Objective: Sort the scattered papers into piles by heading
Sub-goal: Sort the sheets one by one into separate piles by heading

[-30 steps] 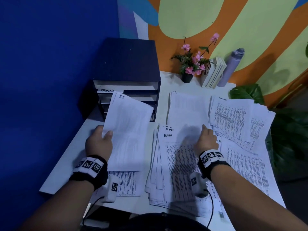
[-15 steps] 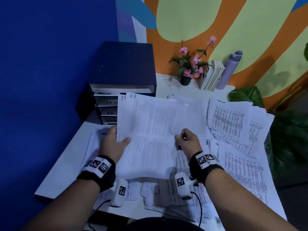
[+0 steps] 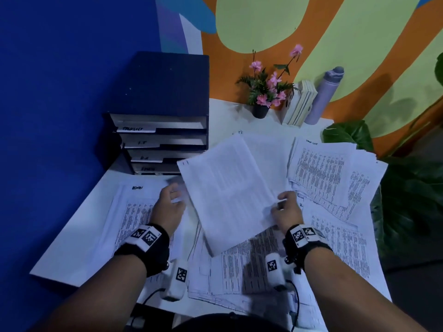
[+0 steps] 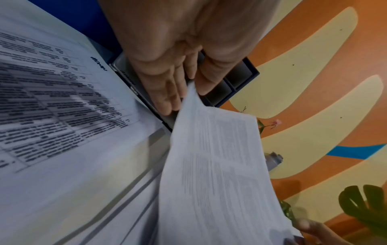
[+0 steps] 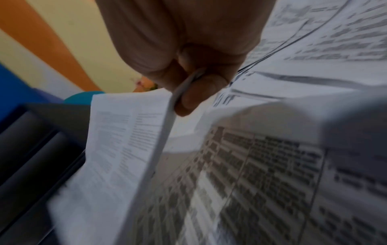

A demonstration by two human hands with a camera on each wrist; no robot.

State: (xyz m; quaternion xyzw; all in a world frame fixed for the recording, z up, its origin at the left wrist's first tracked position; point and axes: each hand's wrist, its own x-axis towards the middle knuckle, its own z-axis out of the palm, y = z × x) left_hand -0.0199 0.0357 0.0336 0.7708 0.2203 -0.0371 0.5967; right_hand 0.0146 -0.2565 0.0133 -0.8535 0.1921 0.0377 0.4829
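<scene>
Judged from how the white table (image 3: 72,255) lies, the sorting is under way but far from finished. Taking the dark blue drawer unit (image 3: 163,97) at the table's back left as landmark: just in front of it lies a pile headed "ADMIN" (image 3: 129,212), which looks settled. Well to the drawer unit's right a fanned stack headed "TASK LIST" (image 3: 318,173) spreads toward the table's right edge, roughly gathered but not squared. In front and to the right of the drawer unit, nearest the person, a loose overlapping spread of printed sheets (image 3: 239,267) remains mixed; that is the bulk of what is left.

Smaller still, a thin bundle of sheets (image 3: 230,195) is held up above the table, just right of the drawer unit's front. The right hand (image 3: 285,212) pinches its near right edge between thumb and curled fingers. The left hand (image 3: 167,209) is at the bundle's left edge, fingers nearly straight; the paper's corner sits between thumb and fingers, though a firm clamp cannot be told. Its heading is too blurred to read.
</scene>
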